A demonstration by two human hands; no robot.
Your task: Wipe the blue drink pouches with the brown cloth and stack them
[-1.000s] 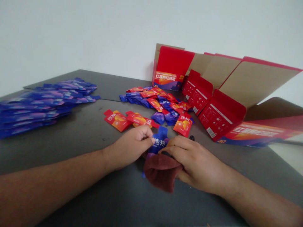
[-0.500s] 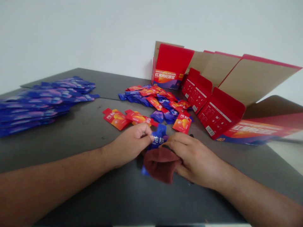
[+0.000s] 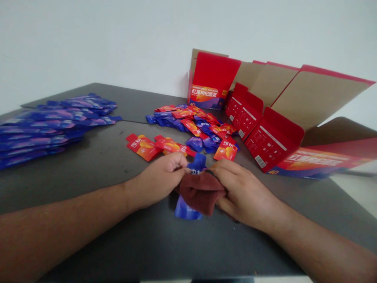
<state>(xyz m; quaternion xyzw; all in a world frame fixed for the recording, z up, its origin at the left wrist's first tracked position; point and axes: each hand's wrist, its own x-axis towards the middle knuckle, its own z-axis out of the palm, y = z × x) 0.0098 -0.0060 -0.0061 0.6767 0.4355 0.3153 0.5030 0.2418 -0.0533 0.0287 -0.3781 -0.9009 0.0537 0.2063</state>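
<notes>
Sachet under cloth; carton label 红黑枸杞原浆

The dark red cloth has ridden up the blue sachet: a moment ago it hung below the hands and left the sachet's white characters showing, and now it wraps the sachet's middle and hides most of them. The sachet's lower end now sticks out beneath the cloth, with far more of it in sight than before. The right hand has slid in toward the left hand, closing the gap above the cloth. The table and everything on it sit slightly higher and further left in the view
</notes>
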